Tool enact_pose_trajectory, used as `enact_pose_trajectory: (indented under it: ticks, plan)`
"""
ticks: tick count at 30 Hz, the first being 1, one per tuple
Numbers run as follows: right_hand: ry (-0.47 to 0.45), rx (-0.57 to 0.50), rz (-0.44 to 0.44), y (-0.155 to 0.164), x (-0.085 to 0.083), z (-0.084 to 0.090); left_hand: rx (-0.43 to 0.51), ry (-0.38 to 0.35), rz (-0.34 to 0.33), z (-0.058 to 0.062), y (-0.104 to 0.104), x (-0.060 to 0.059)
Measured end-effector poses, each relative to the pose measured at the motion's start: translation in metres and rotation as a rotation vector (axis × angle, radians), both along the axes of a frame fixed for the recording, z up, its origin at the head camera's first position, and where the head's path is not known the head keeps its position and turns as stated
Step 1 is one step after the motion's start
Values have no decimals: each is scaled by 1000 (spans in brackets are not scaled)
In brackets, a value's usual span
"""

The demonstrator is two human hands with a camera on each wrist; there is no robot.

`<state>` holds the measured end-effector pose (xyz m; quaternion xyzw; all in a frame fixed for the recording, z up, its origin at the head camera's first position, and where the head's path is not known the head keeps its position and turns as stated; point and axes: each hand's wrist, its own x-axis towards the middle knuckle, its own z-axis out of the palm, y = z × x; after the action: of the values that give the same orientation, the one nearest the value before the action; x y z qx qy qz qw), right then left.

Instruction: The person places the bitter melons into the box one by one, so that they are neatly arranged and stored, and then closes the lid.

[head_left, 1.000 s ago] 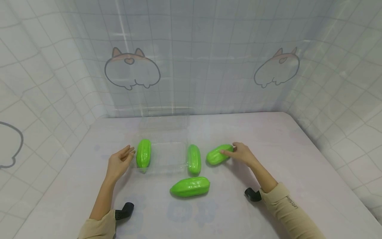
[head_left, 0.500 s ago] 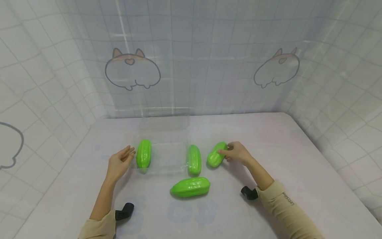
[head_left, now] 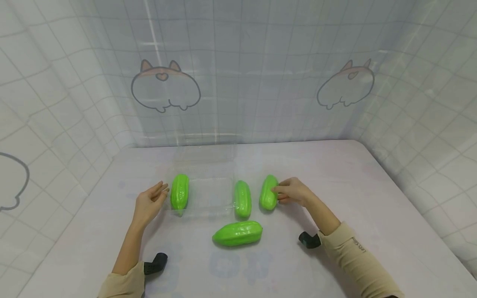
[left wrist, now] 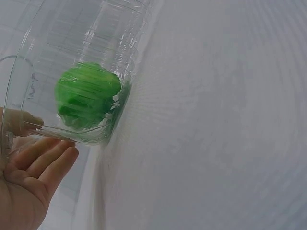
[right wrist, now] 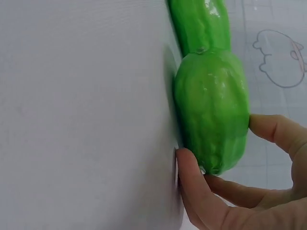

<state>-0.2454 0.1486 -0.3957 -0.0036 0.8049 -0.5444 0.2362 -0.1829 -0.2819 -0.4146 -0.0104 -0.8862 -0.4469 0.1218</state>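
Now your right hand (head_left: 294, 193) pinches the rightmost green gourd (head_left: 268, 193) near the tabletop's (head_left: 335, 174) middle, thumb and fingers curled round its end. Just beside it lies another gourd (head_left: 242, 198), against the clear tray (head_left: 208, 165). Your left hand (head_left: 149, 203), fingers relaxed, rests at the tray's left wall by the gourd inside (head_left: 179, 191). A fourth gourd (head_left: 237, 233) sits nearer the front edge.

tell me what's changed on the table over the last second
The right hand, gripping the rightmost green ridged gourd, has turned it from slanted to lengthwise and slid it left, toward the gourd beside the clear plastic tray. The left hand at the tray's left wall and the other three gourds stayed put.
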Motion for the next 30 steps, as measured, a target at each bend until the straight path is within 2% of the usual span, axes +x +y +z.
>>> enact_pose_trajectory:
  ticks: [5, 8, 17, 22, 25, 30]
  plan:
    - [52, 96, 15, -7, 2, -1, 5, -1, 0, 0, 0, 0]
    - [53, 109, 16, -11, 2, -3, 6, -3, 3, 0, 0, 0]
    - [12, 23, -1, -14, 2, -6, 16, -16, -4, -2, 0, 0]
    - [70, 12, -8, -11, 2, -3, 11, -19, 5, 0, 0, 0]
    - [118, -28, -12, -11, 2, 0, 6, -10, 8, 0, 1, 0]
    - [127, -85, -33, -13, 2, 8, 0, 5, 6, -1, 0, 0]
